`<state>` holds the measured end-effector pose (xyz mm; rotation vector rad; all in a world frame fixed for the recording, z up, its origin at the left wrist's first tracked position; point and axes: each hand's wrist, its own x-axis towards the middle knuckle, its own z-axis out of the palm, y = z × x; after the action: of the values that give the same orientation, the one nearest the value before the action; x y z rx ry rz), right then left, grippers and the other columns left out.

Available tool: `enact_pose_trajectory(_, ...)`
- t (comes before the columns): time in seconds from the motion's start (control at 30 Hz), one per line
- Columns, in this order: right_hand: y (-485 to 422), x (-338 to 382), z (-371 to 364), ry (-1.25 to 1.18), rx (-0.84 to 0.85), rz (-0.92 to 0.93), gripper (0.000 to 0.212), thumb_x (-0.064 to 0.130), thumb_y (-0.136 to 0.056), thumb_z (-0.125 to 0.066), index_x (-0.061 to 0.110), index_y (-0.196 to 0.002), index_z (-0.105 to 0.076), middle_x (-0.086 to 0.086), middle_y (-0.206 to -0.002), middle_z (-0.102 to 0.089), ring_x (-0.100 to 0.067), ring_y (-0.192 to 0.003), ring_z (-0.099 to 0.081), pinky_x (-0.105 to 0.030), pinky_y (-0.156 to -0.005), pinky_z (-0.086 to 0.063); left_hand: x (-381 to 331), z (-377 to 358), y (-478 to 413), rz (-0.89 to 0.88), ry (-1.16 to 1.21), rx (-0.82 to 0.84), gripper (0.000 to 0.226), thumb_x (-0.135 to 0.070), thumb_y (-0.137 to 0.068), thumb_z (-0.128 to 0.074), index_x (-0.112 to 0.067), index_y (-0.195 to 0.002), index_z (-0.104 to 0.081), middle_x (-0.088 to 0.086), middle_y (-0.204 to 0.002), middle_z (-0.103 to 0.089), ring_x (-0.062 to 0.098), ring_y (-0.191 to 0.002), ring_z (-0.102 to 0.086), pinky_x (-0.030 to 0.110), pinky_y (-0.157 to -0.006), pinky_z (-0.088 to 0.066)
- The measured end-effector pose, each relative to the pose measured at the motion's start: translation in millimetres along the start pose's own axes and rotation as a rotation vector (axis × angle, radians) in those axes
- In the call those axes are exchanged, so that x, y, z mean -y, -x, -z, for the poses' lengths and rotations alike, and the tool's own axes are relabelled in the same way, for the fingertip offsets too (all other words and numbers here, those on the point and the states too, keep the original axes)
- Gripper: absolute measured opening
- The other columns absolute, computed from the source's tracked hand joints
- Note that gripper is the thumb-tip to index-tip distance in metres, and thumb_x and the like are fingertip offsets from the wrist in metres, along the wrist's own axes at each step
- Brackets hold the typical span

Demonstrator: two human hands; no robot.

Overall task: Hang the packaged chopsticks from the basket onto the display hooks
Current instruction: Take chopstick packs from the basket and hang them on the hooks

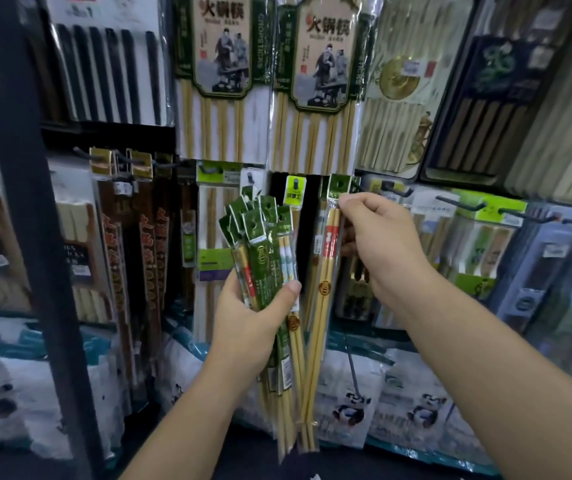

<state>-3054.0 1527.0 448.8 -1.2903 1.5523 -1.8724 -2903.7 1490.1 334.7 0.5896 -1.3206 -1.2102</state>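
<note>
My left hand [250, 317] grips a fanned bunch of chopstick packs [263, 244] with green header cards, held upright in front of the display. My right hand [378, 237] pinches the green top of a single chopstick pack [327, 271]. That pack's punched header [340, 187] is raised level with a black display hook [397, 190] just to its right. Whether the hole sits on the hook cannot be told. The basket is not in view.
Large hanging chopstick packs [222, 77] fill the upper rows. More black hooks [461, 204] with packs run to the right. A dark shelf post [31, 202] stands at the left. Panda-printed bags [350, 403] line the bottom.
</note>
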Motion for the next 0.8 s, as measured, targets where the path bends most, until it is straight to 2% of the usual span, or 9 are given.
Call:
enact_pose_trajectory(0.17,-7,2,-4,0.037,-0.064,-0.023,0.027,0.025,-0.101,-0.059,0.015,-0.078,-0.069,-0.01,-0.079,-0.053,-0.022,-0.073,-0.053,-0.042,-0.094,-0.052,7,2,-3,0.024,-0.041,0.021,0.029,-0.036,-0.084,-0.084,-0.035,-0.107,-0.067,-0.022,-0.097,-0.076,-0.003,-0.086,-0.071,0.004,-0.066,-0.05)
enact_pose_trajectory(0.2,-8,2,-4,0.04,-0.069,-0.028,0.027,0.025,-0.101,-0.059,0.015,-0.077,-0.068,-0.009,-0.079,-0.053,-0.022,-0.073,-0.052,-0.041,-0.094,-0.053,7,3,-3,0.022,-0.042,0.027,0.028,-0.034,-0.085,-0.084,-0.034,-0.107,-0.067,-0.021,-0.096,-0.076,-0.003,-0.086,-0.072,0.004,-0.066,-0.05)
enact_pose_trajectory(0.33,-7,2,-5,0.053,-0.048,-0.032,0.028,0.022,-0.1,-0.06,0.014,-0.074,-0.066,-0.009,-0.078,-0.049,-0.021,-0.07,-0.048,-0.024,-0.059,-0.05,7,6,-4,0.012,-0.039,0.044,0.026,-0.03,-0.086,-0.083,-0.033,-0.106,-0.068,-0.017,-0.097,-0.077,0.0,-0.087,-0.073,0.006,-0.066,-0.052)
enact_pose_trajectory(0.4,-6,1,-5,0.054,-0.04,-0.031,0.025,0.021,-0.1,-0.059,0.009,-0.08,-0.067,-0.009,-0.078,-0.048,-0.02,-0.068,-0.045,-0.019,-0.05,-0.047,7,8,-5,0.014,-0.04,0.035,0.026,-0.03,-0.086,-0.084,-0.032,-0.106,-0.068,-0.016,-0.097,-0.077,0.001,-0.087,-0.073,0.006,-0.067,-0.052)
enact_pose_trajectory(0.47,-6,0,-5,0.047,-0.04,-0.034,0.026,0.02,-0.101,-0.059,-0.001,-0.089,-0.069,-0.009,-0.077,-0.048,-0.018,-0.065,-0.045,-0.017,-0.048,-0.045,8,10,-5,0.02,-0.038,0.024,0.027,-0.032,-0.085,-0.085,-0.032,-0.107,-0.069,-0.015,-0.097,-0.077,0.002,-0.088,-0.074,0.007,-0.068,-0.052)
enact_pose_trajectory(0.53,-7,-1,-6,0.043,-0.036,-0.029,0.028,0.02,-0.101,-0.058,-0.007,-0.096,-0.066,-0.009,-0.078,-0.05,-0.019,-0.066,-0.046,-0.019,-0.051,-0.046,8,11,-5,0.027,-0.041,0.014,0.03,-0.037,-0.083,-0.085,-0.033,-0.108,-0.068,-0.016,-0.099,-0.077,0.001,-0.089,-0.073,0.012,-0.069,-0.055)
enact_pose_trajectory(0.67,-8,-3,-8,0.073,-0.046,-0.017,0.025,0.02,-0.1,-0.058,-0.004,-0.098,-0.067,-0.009,-0.076,-0.052,-0.018,-0.067,-0.048,-0.021,-0.058,-0.048,6,12,-6,0.033,-0.039,0.006,0.032,-0.04,-0.082,-0.085,-0.035,-0.109,-0.068,-0.017,-0.102,-0.077,0.001,-0.094,-0.073,0.022,-0.08,-0.051)
enact_pose_trajectory(0.73,-9,-5,-9,0.079,-0.06,-0.011,0.027,0.02,-0.1,-0.058,-0.005,-0.097,-0.066,-0.009,-0.077,-0.051,-0.019,-0.069,-0.049,-0.024,-0.072,-0.053,5,12,-6,0.033,-0.044,0.004,0.03,-0.041,-0.082,-0.084,-0.036,-0.107,-0.068,-0.017,-0.101,-0.076,0.0,-0.093,-0.072,0.023,-0.08,-0.05)
enact_pose_trajectory(0.8,-10,-6,-9,0.077,-0.07,-0.007,0.029,0.02,-0.1,-0.058,-0.009,-0.098,-0.064,-0.01,-0.08,-0.051,-0.021,-0.072,-0.048,-0.034,-0.089,-0.051,4,13,-6,0.035,-0.043,0.005,0.032,-0.044,-0.08,-0.084,-0.036,-0.107,-0.068,-0.018,-0.101,-0.076,0.0,-0.093,-0.072,0.023,-0.081,-0.05)
